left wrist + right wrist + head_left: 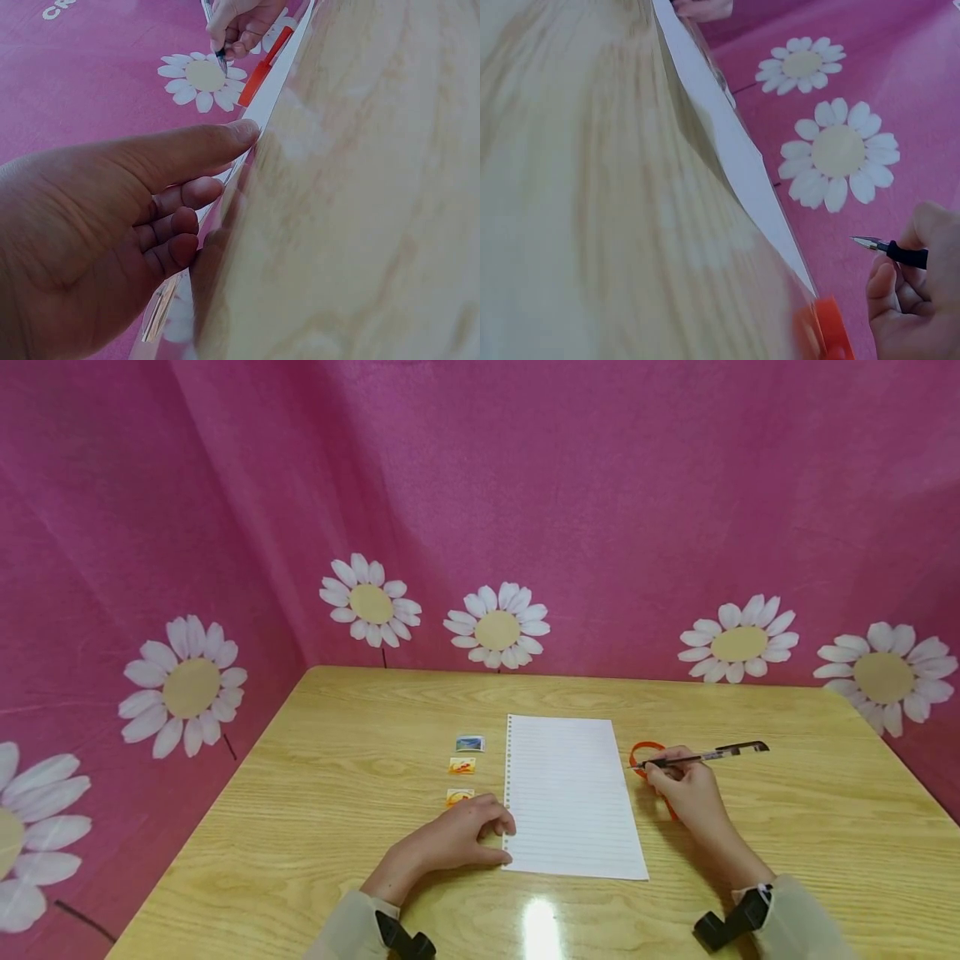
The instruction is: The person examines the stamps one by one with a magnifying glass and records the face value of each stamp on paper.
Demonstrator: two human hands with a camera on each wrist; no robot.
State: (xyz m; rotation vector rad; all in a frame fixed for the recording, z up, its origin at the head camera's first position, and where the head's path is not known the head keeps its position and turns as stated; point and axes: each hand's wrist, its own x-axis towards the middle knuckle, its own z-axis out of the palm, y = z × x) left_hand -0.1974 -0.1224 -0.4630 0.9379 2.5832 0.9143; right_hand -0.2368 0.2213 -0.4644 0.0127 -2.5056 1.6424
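Right hand [690, 785]: fingers curled, pinching a pen [716, 754] near its writing end. The pen's long axis runs roughly crosswise to the person, tip pointing left at the sheet of lined paper [573, 802], clip end out to the right. In the head view the tip sits just beside the sheet's right edge; in the right wrist view it hangs raised, apart from the paper.

The sheet lies flat on the wooden table [360, 743], between the hands, long axis running away from the person, punched holes along its left side. From the right hand the paper is to the left, and the pen hand is nearer its right edge.

Left hand [465, 835]: thumb extended, other fingers loosely bent, nothing gripped; thumb and fingertips rest at the sheet's lower left edge. Firmness of contact: cannot tell.

An orange looped object [647, 745] lies beside the sheet, partly hidden by the right hand. Three small picture cards [462, 766] form a column left of the paper, the nearest partly covered by the left hand.
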